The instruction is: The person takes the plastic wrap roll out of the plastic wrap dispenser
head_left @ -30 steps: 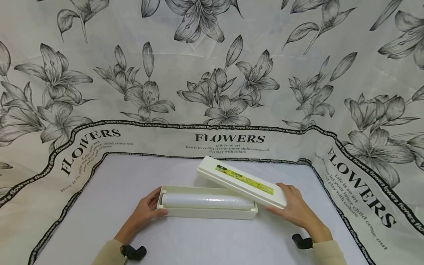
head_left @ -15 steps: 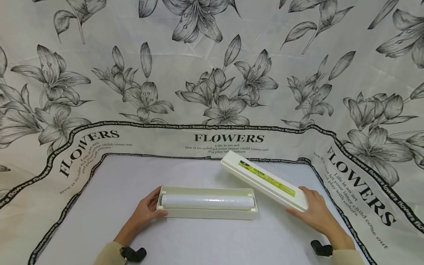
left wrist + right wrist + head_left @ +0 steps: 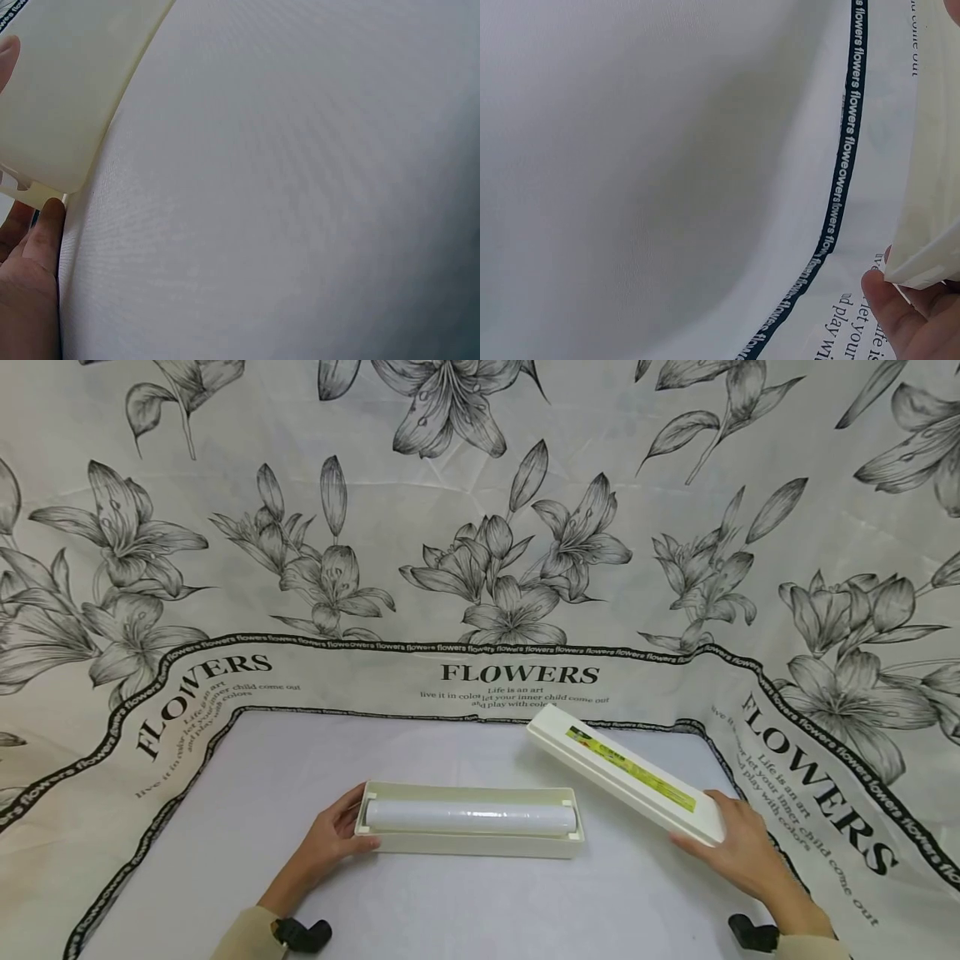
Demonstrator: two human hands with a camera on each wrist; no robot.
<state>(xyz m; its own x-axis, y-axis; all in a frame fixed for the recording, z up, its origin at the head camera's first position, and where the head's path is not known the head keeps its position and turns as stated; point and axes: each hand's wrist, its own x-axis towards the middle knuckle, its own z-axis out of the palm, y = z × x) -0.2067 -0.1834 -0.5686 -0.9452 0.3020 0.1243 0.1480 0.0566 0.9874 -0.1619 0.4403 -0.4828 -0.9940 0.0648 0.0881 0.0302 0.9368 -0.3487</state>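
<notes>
An off-white cling film box (image 3: 480, 845) lies on the white cloth, its inside facing up. Within it is a white, shiny cling film roll (image 3: 471, 817). My left hand (image 3: 327, 839) grips the box's left end, thumb at the front corner and the other fingers partly hidden behind. Off to the right, my right hand (image 3: 742, 852) holds the box lid (image 3: 618, 778) by its near end, tilted and apart from the box. A yellow-green label (image 3: 630, 768) runs along the lid's top. The right wrist view shows the lid's pale side (image 3: 936, 150) above my fingertips.
A white cloth (image 3: 450, 910) covers the table, bordered by a black printed band (image 3: 397, 717). Behind rises a curtain (image 3: 480, 552) with flower drawings and lettering. Black wrist cameras (image 3: 302, 934) sit on both wrists.
My right hand has carried the lid to the right, from over the box's right end to well beside it. My left hand and the box have stayed put.
</notes>
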